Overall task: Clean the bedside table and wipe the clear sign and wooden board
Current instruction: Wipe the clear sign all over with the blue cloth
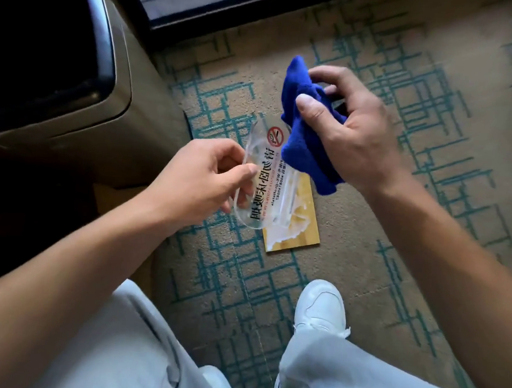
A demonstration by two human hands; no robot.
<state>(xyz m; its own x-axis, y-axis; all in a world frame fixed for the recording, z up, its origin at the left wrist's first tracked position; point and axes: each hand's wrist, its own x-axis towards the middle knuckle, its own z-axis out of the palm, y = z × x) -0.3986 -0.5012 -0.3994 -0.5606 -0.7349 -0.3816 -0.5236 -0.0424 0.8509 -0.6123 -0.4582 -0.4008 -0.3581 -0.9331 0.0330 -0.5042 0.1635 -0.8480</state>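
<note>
Above carpet (pixel 365 262), clear sign (pixel 265 176) in left grip (pixel 204 178).

Clear sign (pixel 263 176) in left hand (pixel 201 179), cloth (pixel 306 127) in right hand (pixel 356 131) beside it. Wooden board (pixel 295 227) on carpet (pixel 397 234) below.

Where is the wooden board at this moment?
In the head view the wooden board lies flat on the patterned carpet near frame centre, partly behind the clear sign held in the left hand.
</note>
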